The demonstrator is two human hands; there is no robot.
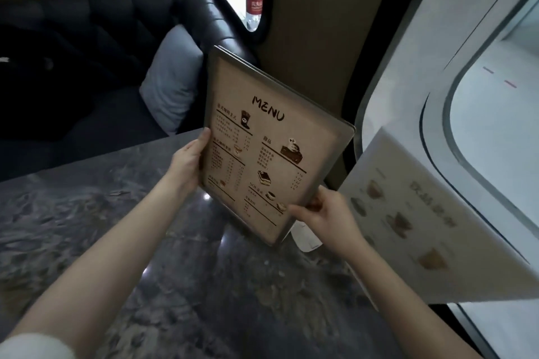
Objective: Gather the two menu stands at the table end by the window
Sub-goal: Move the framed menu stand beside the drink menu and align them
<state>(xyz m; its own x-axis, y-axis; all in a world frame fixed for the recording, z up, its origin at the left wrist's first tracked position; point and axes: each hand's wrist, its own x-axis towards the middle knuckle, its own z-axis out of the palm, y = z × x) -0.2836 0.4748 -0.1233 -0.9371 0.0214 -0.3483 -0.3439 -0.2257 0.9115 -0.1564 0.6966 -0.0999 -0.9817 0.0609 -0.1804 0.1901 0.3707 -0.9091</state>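
Fingers of the left hand (186, 163) curl around the left edge of the brown menu stand (262, 148), thumb on its printed face; the right hand (323, 213) pinches its lower right corner, thumb in front and the other fingers hidden behind. Both hands hold it tilted, with its lower corner close above the dark marbled table (204, 285); whether it touches is hard to tell. Just right of the right fingers, the white menu stand (423, 213) stands against the window (495, 96), and its white foot (306, 237) shows directly below them. The main risk, as I judge it, is the brown stand's edge knocking the white one over when it is set down beside it. The corner pinch is slight, so the smooth panel could also twist or slide out. The dark bench (102, 67) lies beyond the left fingers, off the table edge.
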